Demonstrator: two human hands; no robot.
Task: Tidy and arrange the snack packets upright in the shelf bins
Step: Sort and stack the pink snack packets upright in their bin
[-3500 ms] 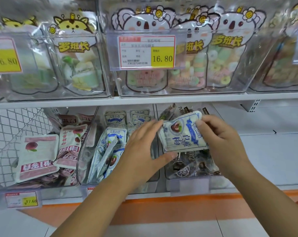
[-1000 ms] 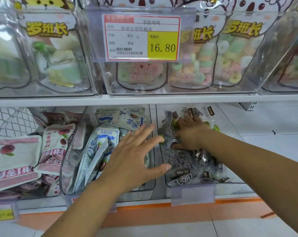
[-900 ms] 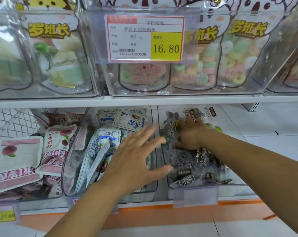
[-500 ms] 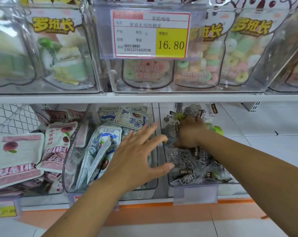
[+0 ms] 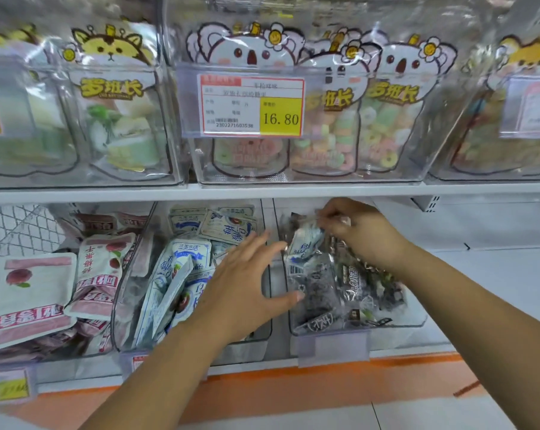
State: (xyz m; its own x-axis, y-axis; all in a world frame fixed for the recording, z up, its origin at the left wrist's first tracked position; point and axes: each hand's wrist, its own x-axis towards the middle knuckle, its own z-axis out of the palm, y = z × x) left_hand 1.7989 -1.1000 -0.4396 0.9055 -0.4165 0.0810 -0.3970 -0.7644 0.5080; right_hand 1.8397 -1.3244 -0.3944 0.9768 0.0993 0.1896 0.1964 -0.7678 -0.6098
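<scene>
On the lower shelf, a clear middle bin holds several white-and-blue plum packets, some leaning, some flat at the back. The clear bin to its right holds dark transparent snack packets. My right hand is raised at the back of that bin, fingers pinched on the top of a dark clear packet. A white-and-blue packet shows just under it. My left hand is spread open across the divide between the two bins, thumb against the right bin's wall.
Pink-and-white packets are piled at the far left beside a wire mesh panel. The upper shelf carries clear bins of animal-shaped candy bags and a 16.80 price tag. White shelf board lies to the right of the bins.
My right hand has lifted from deep in the dark-packet bin to its back top, pulling a packet up; a white-and-blue packet has come into sight there. My left hand stays spread.
</scene>
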